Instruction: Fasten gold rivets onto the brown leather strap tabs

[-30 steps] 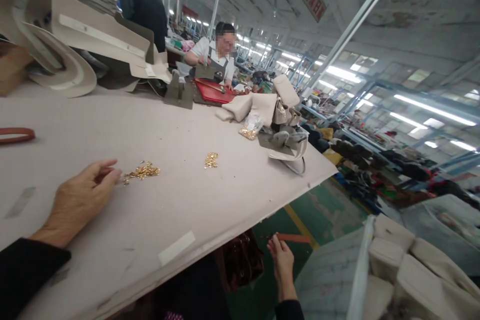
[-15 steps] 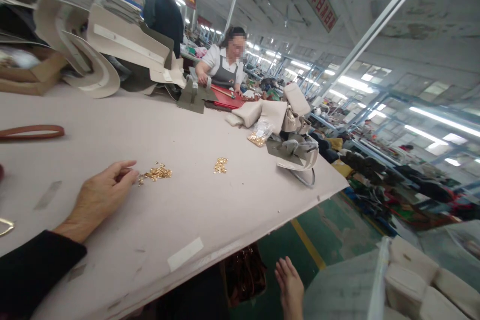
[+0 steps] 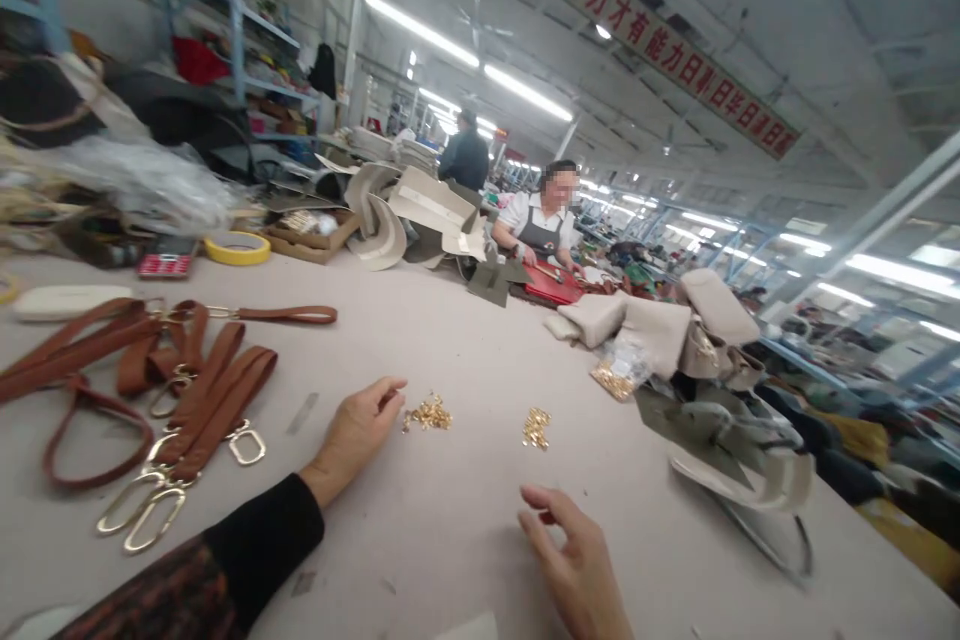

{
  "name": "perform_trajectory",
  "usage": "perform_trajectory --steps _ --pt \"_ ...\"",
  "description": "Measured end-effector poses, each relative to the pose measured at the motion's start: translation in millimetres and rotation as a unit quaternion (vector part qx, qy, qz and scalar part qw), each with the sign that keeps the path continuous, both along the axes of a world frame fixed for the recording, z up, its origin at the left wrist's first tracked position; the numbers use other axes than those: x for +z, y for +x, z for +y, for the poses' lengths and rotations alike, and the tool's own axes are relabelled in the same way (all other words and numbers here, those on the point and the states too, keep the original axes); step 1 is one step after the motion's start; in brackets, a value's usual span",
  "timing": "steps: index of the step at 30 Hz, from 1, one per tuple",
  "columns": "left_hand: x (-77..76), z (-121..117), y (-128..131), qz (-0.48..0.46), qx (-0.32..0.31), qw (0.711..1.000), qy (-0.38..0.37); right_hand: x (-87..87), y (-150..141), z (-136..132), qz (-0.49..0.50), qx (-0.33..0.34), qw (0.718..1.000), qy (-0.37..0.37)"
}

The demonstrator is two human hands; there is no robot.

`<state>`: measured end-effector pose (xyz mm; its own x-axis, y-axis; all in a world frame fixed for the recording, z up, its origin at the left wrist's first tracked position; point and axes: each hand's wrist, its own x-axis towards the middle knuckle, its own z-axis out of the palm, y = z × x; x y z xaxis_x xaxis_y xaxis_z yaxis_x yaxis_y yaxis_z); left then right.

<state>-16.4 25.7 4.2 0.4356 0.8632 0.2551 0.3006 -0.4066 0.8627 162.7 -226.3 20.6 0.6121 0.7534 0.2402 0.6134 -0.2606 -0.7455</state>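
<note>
My left hand (image 3: 360, 435) rests on the pale tabletop beside a small pile of gold metal pieces (image 3: 430, 413). Its index finger and thumb are a little apart, with nothing visible between them. Closer to the near side, my right hand (image 3: 574, 555) hovers with fingers loosely bent and apart, and I see nothing in it. A second, smaller group of gold metal pieces (image 3: 536, 428) lies beyond its fingertips. Left of my left arm are several brown leather straps (image 3: 217, 390) with gold-coloured clasps (image 3: 156, 518).
Beige bag parts (image 3: 652, 330) and a clear bag of gold pieces (image 3: 616, 375) lie at the right. Yellow tape (image 3: 237, 248), an open cardboard box (image 3: 311, 238) and curved beige panels (image 3: 431, 205) line the far left. A co-worker (image 3: 544, 220) handles red material (image 3: 553, 282) opposite.
The view has turned left, bringing the straps into sight. My right hand has come up from beside the table edge to over the table. My left hand stays beside the gold pile.
</note>
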Motion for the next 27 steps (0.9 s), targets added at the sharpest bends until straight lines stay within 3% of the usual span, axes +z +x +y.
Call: perform_trajectory --steps 2,5,9,13,16,21,27 --pt "-1.9 -0.7 -1.0 -0.010 0.000 1.000 0.013 -5.7 -5.8 49.0 -0.037 0.053 0.998 -0.020" --pt "-4.6 1.9 -1.2 -0.011 0.011 0.999 0.037 -20.7 -5.9 114.6 -0.098 0.077 0.992 -0.019" --pt "-5.4 2.8 -1.8 -0.004 0.026 0.998 0.064 -40.2 -8.7 169.4 -0.172 0.113 0.979 0.001" --pt "-6.0 5.6 -3.6 0.004 0.017 0.996 0.086 -54.2 -13.4 180.2 -0.243 0.176 0.954 0.015" --pt "-3.9 24.0 -8.3 0.089 0.051 0.986 0.133 -58.5 -13.8 178.2 -0.262 0.185 0.946 0.044" --pt "13.7 84.1 -28.0 0.270 0.164 0.928 0.198 -58.7 -9.8 178.8 -0.249 0.162 0.954 0.046" --pt "33.4 149.0 -56.2 0.406 0.194 0.874 0.183 -48.0 -9.0 179.0 -0.215 0.155 0.964 -0.023"
